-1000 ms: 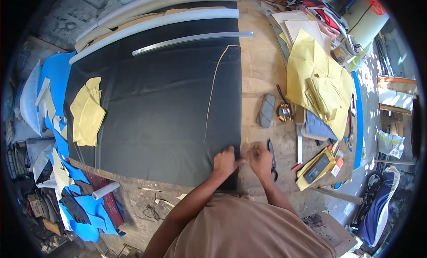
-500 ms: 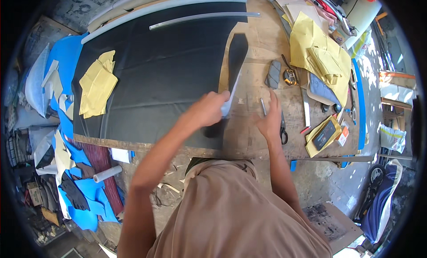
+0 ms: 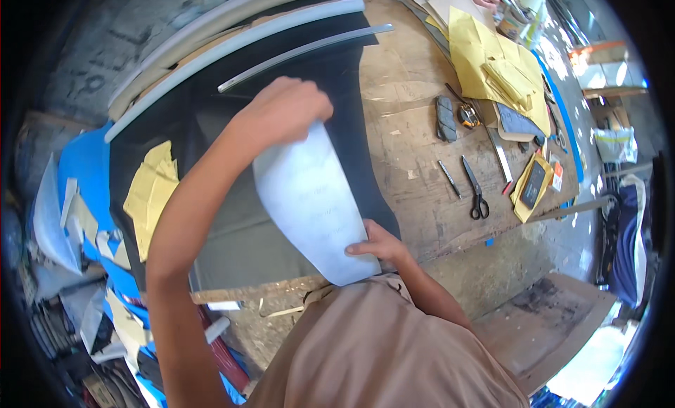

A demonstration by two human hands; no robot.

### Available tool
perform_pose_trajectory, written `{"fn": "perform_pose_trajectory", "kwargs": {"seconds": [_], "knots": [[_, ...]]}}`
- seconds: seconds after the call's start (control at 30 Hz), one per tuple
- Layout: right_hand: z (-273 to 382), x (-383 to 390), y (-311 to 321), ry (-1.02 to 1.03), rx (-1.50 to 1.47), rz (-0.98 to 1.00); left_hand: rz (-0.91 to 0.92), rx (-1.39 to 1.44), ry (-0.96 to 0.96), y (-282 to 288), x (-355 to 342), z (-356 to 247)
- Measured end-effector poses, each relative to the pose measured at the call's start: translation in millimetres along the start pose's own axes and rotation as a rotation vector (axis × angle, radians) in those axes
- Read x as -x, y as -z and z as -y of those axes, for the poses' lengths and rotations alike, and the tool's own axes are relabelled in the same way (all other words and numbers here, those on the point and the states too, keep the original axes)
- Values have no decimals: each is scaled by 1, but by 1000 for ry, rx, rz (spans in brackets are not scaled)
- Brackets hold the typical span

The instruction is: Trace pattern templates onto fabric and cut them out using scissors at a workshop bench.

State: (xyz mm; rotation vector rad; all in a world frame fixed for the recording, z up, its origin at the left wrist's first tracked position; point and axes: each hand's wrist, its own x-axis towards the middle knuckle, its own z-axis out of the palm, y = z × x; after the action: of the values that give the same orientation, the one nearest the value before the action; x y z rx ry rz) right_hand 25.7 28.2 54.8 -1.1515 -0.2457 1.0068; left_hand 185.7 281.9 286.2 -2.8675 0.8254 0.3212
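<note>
A long panel of sheet material (image 3: 316, 197), pale and whitish on the side I see, hangs slanting between my hands over the table's near edge. My left hand (image 3: 288, 109) is closed on its far end, the fingertips partly hidden. At the near right edge, my right hand (image 3: 382, 241) grips it with the thumb on top, close to my shirt. Beneath lies a big black sheet (image 3: 239, 229), its right edge curved. To the right, black-handled scissors (image 3: 477, 193) and a thin pen-like stick (image 3: 450, 179) rest on the wooden table (image 3: 415, 144).
Yellow pattern pieces (image 3: 151, 193) lie on the black sheet's left side, more yellow paper (image 3: 492, 60) at the far right. A metal ruler (image 3: 302, 55) and pale rolls (image 3: 239, 60) cross the back. A tape measure (image 3: 468, 115), grey block (image 3: 445, 118) and phone (image 3: 534, 183) sit right.
The panel has turned pale side up and come nearer me. My left hand rose leftward with its far end; my right hand left the area by the scissors and took hold of its near end.
</note>
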Motion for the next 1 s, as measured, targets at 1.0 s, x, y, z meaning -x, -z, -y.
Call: {"fn": "perform_pose_trajectory", "kwargs": {"seconds": [1.0], "knots": [[-97, 73, -3, -230, 539, -1240, -67, 404, 202, -314, -68, -27]]}}
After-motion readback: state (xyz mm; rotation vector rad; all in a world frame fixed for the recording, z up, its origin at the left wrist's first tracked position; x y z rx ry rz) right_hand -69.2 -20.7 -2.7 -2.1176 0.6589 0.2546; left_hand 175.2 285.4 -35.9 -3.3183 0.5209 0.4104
